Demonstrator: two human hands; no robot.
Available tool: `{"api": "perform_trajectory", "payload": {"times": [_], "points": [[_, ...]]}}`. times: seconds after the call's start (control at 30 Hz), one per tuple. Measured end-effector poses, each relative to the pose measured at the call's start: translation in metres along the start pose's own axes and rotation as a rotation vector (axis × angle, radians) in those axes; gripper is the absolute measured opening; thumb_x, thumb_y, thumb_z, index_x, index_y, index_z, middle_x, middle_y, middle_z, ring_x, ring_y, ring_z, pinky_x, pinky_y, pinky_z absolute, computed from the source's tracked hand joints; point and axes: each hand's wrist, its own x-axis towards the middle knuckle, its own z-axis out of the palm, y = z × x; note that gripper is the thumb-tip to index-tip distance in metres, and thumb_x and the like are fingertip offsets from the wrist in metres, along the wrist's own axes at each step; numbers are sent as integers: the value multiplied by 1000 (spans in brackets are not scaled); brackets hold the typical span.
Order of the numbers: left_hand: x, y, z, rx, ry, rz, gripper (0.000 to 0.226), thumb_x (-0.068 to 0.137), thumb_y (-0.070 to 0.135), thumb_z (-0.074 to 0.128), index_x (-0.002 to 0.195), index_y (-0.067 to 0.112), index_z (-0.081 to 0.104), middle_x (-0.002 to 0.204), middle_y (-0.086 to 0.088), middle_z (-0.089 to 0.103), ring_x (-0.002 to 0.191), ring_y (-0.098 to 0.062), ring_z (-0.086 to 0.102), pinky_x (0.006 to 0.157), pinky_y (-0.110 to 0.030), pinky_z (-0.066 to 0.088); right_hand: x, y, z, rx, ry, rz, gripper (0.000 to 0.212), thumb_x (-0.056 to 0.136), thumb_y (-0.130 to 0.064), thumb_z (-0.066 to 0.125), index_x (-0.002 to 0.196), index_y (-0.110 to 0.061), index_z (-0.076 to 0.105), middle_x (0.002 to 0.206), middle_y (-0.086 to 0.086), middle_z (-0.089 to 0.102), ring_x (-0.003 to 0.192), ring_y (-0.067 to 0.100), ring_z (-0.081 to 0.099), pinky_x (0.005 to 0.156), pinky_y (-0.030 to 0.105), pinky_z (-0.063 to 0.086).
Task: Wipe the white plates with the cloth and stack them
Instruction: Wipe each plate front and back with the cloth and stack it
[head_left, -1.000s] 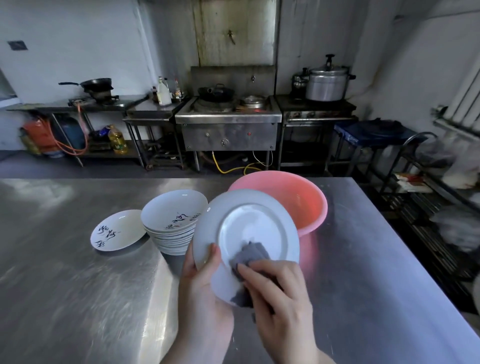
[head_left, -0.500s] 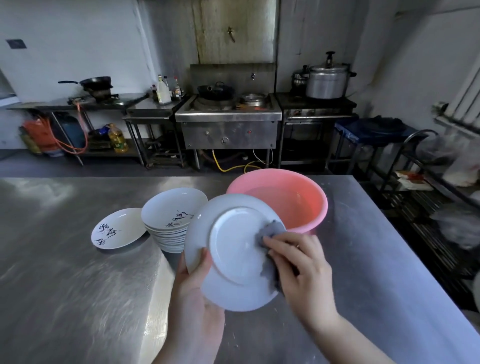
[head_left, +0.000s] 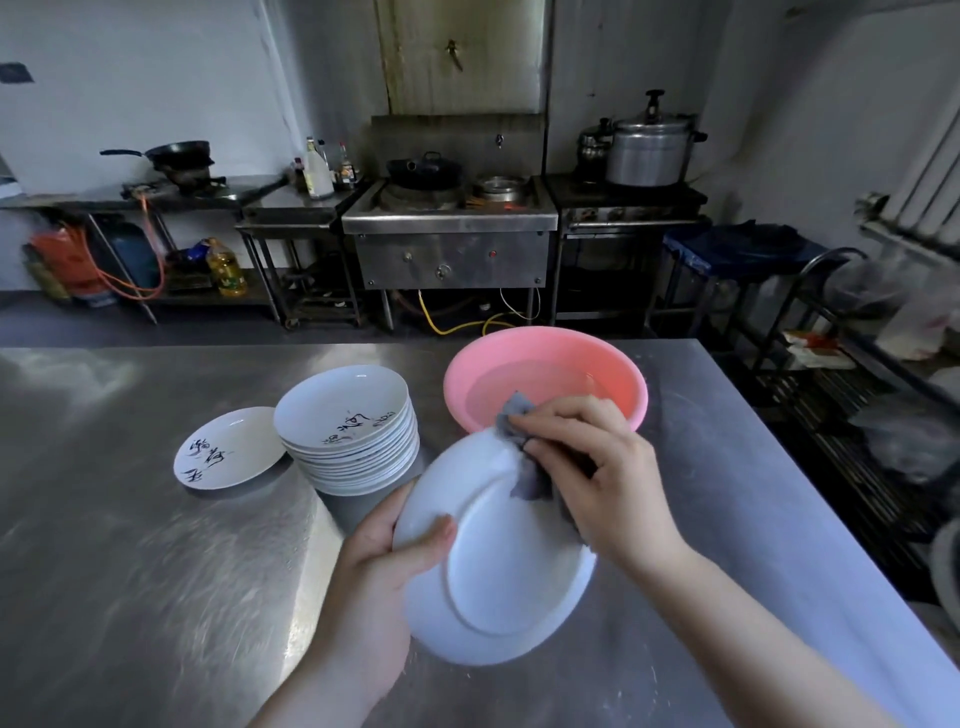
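I am holding the white plate (head_left: 498, 561) underside up above the steel table (head_left: 156, 597), my left hand (head_left: 374, 582) gripping its near-left rim with the thumb curled over the back and the other fingers hidden beneath. My right hand (head_left: 597, 467) is pinching the grey cloth (head_left: 524, 457) in curled fingers and pressing it on the far rim, just under my fingertips, with the pink basin (head_left: 545, 384) right behind them. The stack of plates (head_left: 353, 441) is sitting beyond my left thumb, and a single plate (head_left: 228, 447) is lying further left of it. I am judging the main risk to be the one-sided grip: pushing hard on the opposite edge could lever the plate out of my left fingers, especially if it is wet, or knock it against the basin.
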Motion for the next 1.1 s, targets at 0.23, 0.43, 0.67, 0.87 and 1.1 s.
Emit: {"api": "perform_trajectory", "payload": {"times": [0.23, 0.43, 0.67, 0.87, 1.1], "points": [[15, 24, -23, 458, -238, -66, 35, 70, 12, 71, 103, 23, 77, 94, -3, 76, 84, -15, 69, 73, -23, 54, -14, 4, -14, 179, -272, 154, 28, 84, -8, 70, 104, -28, 74, 102, -17, 64, 100, 15, 61, 88, 33, 49], [26, 23, -22, 624, -348, -119, 24, 72, 16, 72, 93, 26, 77, 79, 11, 70, 71, -4, 62, 57, -12, 46, -16, 8, -17, 49, -519, 160, 14, 86, -8, 67, 94, -19, 68, 96, -10, 64, 98, 9, 55, 87, 24, 42], [33, 11, -27, 907, -322, -80, 34, 70, 31, 75, 100, 45, 67, 89, 21, 72, 78, 2, 65, 69, -15, 49, -32, 7, -14, 11, -551, 221, 35, 90, -2, 57, 82, -35, 51, 88, -21, 49, 74, -13, 50, 63, 5, 39], [5, -17, -22, 911, 199, 14, 72, 71, 41, 85, 129, 47, 43, 130, 34, 44, 116, 21, 40, 96, -4, 30, -44, 17, -6, -162, -290, -33, 10, 84, -2, 58, 85, -11, 60, 85, -22, 47, 83, 6, 41, 75, 12, 35], [-3, -16, -5, 301, 279, -239, 101, 67, 45, 73, 152, 22, 22, 102, 11, 73, 102, -8, 70, 77, -17, 54, -58, 25, 8, -241, -171, -165, 15, 93, -14, 52, 89, -8, 65, 90, -6, 59, 84, 7, 40, 81, 14, 34]]}}
